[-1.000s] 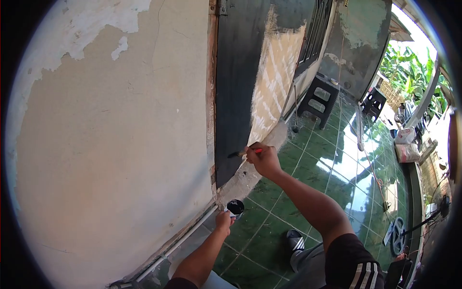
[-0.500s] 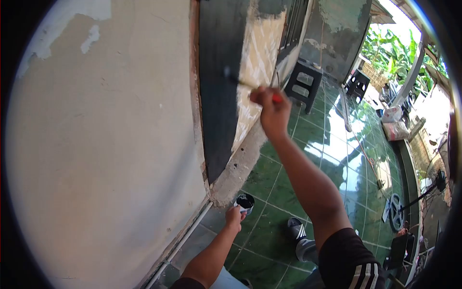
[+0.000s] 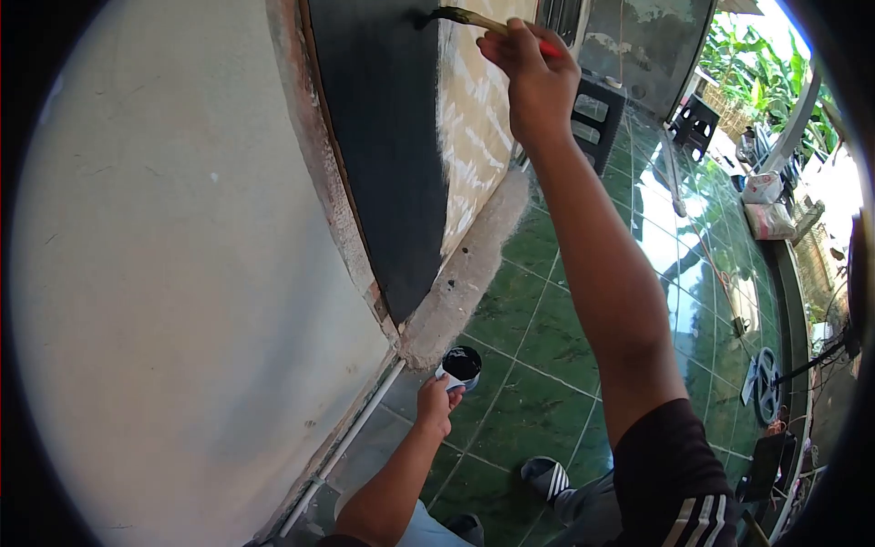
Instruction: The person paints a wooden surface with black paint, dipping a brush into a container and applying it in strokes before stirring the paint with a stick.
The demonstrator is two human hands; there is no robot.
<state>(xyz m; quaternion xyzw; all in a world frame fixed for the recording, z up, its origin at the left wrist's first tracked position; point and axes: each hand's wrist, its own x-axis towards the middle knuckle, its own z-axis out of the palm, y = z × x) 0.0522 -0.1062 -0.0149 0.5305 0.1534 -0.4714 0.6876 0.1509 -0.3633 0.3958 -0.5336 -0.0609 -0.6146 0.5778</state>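
My right hand (image 3: 538,68) is raised and closed round the handle of a paintbrush (image 3: 469,18) with a red handle end. The brush's dark bristles point left and touch or nearly touch the black painted panel (image 3: 378,137) near its right edge. Right of the black area, the surface is bare tan with white streaks (image 3: 476,137). Lower down, my left hand (image 3: 436,404) grips a small can (image 3: 461,365) of black paint by its near side. The can is held above the green tiles, close to the foot of the wall.
A pale plastered wall (image 3: 200,273) fills the left, with a white pipe (image 3: 351,442) along its base. A rough concrete sill (image 3: 465,283) runs below the panel. Dark stools (image 3: 597,118), sacks (image 3: 770,219) and a wheel (image 3: 768,387) stand on or beside the green tiled floor (image 3: 519,410).
The brush and my right hand have moved up in view, with the brush now near the black area's right edge. The view has shifted, and the can appears slightly higher.
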